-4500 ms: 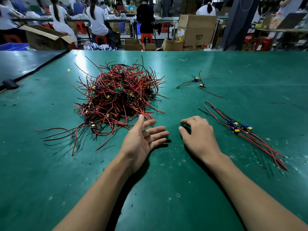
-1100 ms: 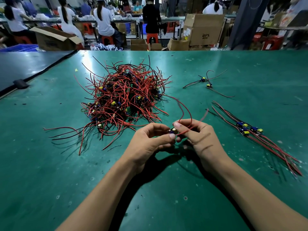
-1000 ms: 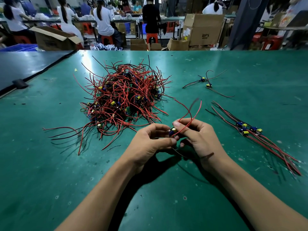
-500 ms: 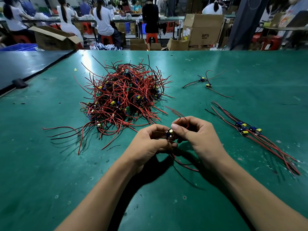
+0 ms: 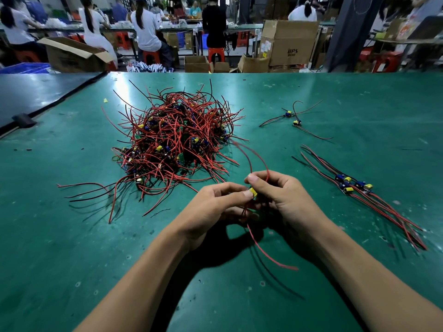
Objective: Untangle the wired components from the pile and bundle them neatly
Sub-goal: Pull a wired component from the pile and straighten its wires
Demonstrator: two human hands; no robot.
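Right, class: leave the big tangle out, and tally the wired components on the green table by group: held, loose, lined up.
Wired component held between left hand and right hand: 1
Loose components, far right: 2
Lined-up row, near right, judging by its yellow parts: 3
Total: 6

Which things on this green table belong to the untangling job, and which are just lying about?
Job: tangled pile; wired component pinched between left hand and right hand; sorted bundle; two loose components.
Lying about: black block; yellow scrap; cardboard boxes behind.
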